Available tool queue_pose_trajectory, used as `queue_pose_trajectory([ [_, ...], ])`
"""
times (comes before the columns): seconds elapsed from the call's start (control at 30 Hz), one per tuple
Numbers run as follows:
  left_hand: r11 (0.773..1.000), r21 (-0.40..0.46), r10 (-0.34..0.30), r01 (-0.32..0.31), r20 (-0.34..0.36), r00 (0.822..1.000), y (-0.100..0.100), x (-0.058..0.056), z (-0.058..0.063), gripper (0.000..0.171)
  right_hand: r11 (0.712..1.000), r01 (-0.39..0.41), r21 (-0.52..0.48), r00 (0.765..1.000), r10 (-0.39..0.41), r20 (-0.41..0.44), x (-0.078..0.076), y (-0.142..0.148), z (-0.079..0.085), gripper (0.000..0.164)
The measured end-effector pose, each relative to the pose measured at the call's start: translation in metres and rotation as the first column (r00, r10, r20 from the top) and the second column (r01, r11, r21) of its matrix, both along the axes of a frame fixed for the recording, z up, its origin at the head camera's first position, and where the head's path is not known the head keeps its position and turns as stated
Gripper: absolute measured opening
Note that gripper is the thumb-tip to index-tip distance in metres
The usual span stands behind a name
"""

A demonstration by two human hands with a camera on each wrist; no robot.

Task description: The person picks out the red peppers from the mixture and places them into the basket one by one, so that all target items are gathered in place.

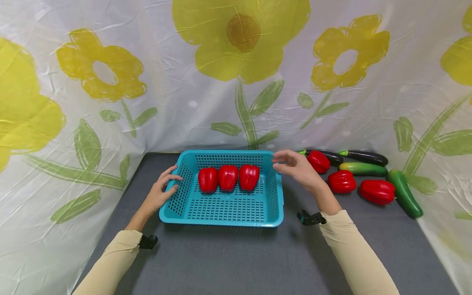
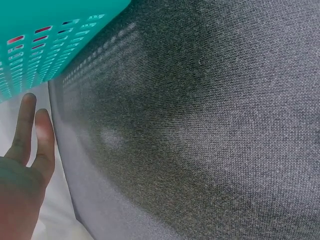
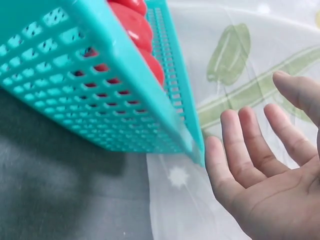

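A turquoise perforated plastic basket [image 1: 221,221] sits on the dark grey tabletop. Inside it, three red bell peppers stand in a row: a left one [image 1: 208,180], a middle one [image 1: 228,178] and a right one [image 1: 249,178]. My left hand [image 1: 159,192] is at the basket's left rim, fingers spread and fairly straight; in the left wrist view two extended fingers [image 2: 44,135] show beside the basket wall. Just off the right rim hovers my right hand [image 1: 300,170], palm facing the basket, fingers loosely bent with nothing between them. Whether its fingertips touch the rim is unclear.
To the right lie more red bell peppers [image 1: 377,192], dark eggplants [image 1: 363,156], a yellow-green cucumber-like vegetable [image 1: 363,168] and a green one [image 1: 405,193]. A white cloth with yellow flowers [image 1: 177,123] hangs behind the table and along its sides.
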State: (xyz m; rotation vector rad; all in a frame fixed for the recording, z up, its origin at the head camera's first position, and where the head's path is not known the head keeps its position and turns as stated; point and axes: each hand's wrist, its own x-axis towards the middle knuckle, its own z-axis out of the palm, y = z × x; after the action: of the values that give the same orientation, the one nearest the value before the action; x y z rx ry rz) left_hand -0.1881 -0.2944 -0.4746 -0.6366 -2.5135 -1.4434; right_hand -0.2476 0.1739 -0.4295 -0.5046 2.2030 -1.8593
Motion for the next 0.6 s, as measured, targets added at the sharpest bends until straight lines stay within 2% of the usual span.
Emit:
queue_pose_trajectory([
  [0.3,1.0,0.012,0.007,-0.007,-0.016,1.0,-0.014,-0.014,-0.03,0.028,1.0,0.018,0.022,1.0,-0.018,-0.015,0.005,0.019,-0.004,0.041],
  [0.43,1.0,0.022,0.001,-0.001,-0.012,1.0,-0.018,-0.016,-0.035,0.027,0.999,0.025,0.032,0.999,-0.024,-0.031,0.008,0.029,-0.006,0.039],
  [0.6,1.0,0.022,0.006,-0.006,-0.005,1.0,-0.018,-0.015,-0.035,0.026,0.998,0.038,0.041,0.999,-0.037,-0.035,0.011,0.04,-0.008,0.038],
])
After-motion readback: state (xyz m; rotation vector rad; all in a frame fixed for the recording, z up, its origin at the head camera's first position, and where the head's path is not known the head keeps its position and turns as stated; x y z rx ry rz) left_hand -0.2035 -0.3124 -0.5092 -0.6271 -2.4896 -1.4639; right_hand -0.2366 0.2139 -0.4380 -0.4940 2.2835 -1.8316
